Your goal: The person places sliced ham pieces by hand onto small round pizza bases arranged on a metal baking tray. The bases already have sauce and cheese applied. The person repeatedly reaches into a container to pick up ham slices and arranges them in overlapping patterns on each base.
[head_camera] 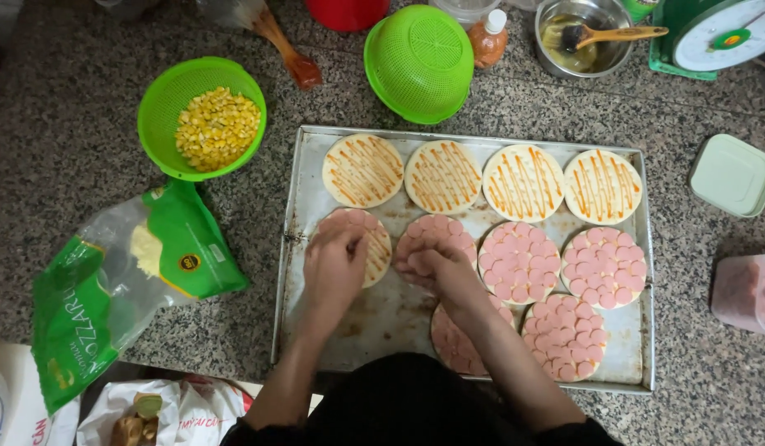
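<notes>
A metal baking tray (399, 314) on the granite counter holds several small round dough bases. The back row (442, 176) carries orange sauce stripes only. The bases in front (520, 261) are covered with pink sausage slices. My left hand (334, 268) rests fingers-down on a partly covered base (377, 239) at the tray's left, touching sausage slices there. My right hand (436, 268) lies over the neighbouring sausage-covered base (436, 231), fingers curled around a few pink slices.
A green colander of corn kernels (202, 118) and a green-and-clear bag of shredded cheese (126, 268) sit left of the tray. An upturned green colander (421, 59), sauce bottle (489, 37), steel bowl with brush (582, 37) and scale (721, 33) stand behind. A pale lid (732, 175) and pink container (747, 291) are right.
</notes>
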